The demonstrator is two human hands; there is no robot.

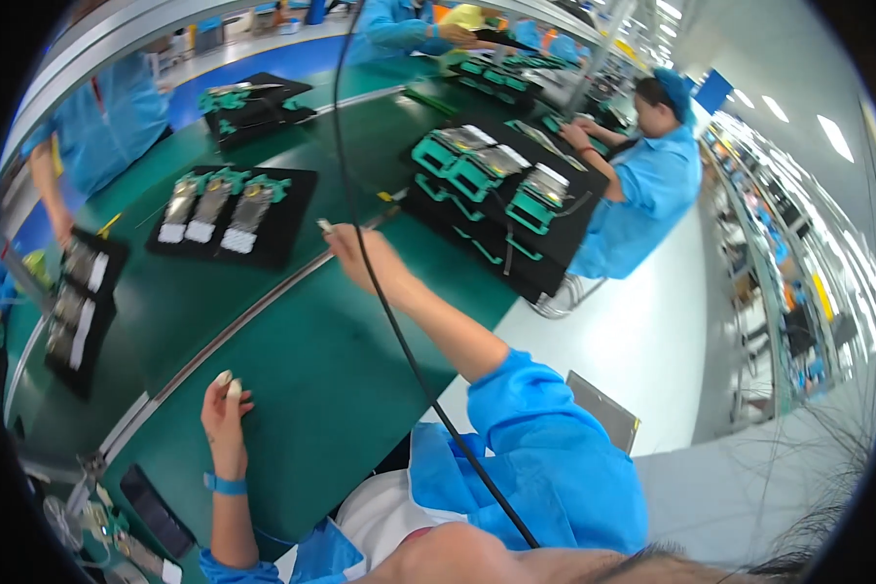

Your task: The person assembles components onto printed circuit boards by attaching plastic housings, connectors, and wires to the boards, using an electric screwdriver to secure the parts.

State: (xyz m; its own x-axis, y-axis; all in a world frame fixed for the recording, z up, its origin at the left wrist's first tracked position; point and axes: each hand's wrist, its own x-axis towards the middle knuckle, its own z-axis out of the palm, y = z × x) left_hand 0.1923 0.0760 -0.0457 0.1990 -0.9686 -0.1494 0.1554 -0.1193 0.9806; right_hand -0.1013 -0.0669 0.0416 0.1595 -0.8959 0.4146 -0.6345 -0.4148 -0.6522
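Observation:
My left hand point(226, 414) is raised over the near green worktop, its fingers apart and nothing in them. Pale covers sit on two of its fingertips, and a blue band point(226, 484) circles the wrist. My right hand point(365, 261) is stretched far forward, close to the metal strip across the table. Its fingers are drawn together, with a small whitish tip point(324, 226) at their end; whether that is a finger cover or a held piece, I cannot make out. Left of it lies a black foam tray point(287, 229) with three flat metal-and-white units in green frames point(248, 216).
Stacked black trays point(545, 258) holding green-framed units stand at the right. Another black tray point(88, 321) is at the far left, by a co-worker's hand. A black cable point(399, 336) hangs across the view. A dark phone-like slab point(156, 508) lies lower left. A co-worker point(642, 185) sits beyond.

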